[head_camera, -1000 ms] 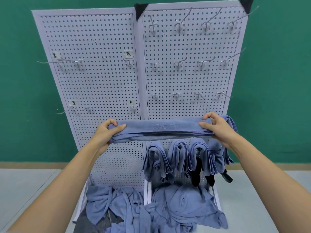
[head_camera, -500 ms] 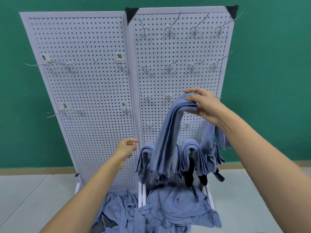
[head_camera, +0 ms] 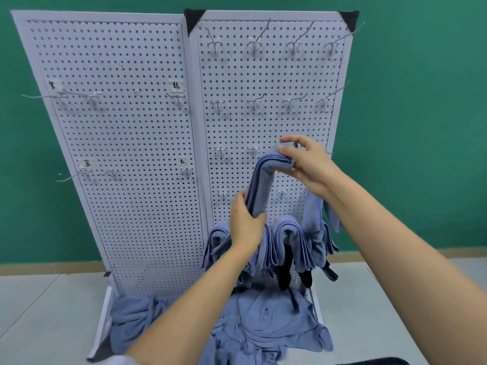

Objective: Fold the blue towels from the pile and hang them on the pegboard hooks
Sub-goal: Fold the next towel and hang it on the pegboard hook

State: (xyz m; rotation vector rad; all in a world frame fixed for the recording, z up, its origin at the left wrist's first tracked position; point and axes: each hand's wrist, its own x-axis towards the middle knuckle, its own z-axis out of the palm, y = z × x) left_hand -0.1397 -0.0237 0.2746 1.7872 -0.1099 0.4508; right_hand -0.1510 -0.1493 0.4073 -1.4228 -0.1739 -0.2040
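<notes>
A folded blue towel [head_camera: 262, 184] hangs down in front of the right white pegboard [head_camera: 266, 122]. My right hand [head_camera: 307, 162] pinches its top end near the third row of hooks. My left hand [head_camera: 246, 223] grips the same towel lower down, at its middle. Several folded blue towels [head_camera: 292, 241] hang over the bottom row of hooks, partly hidden behind my left hand. A loose pile of blue towels [head_camera: 263, 327] lies at the base of the boards.
The left pegboard [head_camera: 113, 143] carries a few bare hooks and small paper labels. Bare hooks [head_camera: 254, 104] fill the upper rows of the right board. Black items [head_camera: 286, 270] hang among the lower towels. A green wall stands behind; the floor is grey.
The towel went from horizontal between both hands to hanging from my right hand. My left hand let go, dropped, then rose and took hold of the towel's middle.
</notes>
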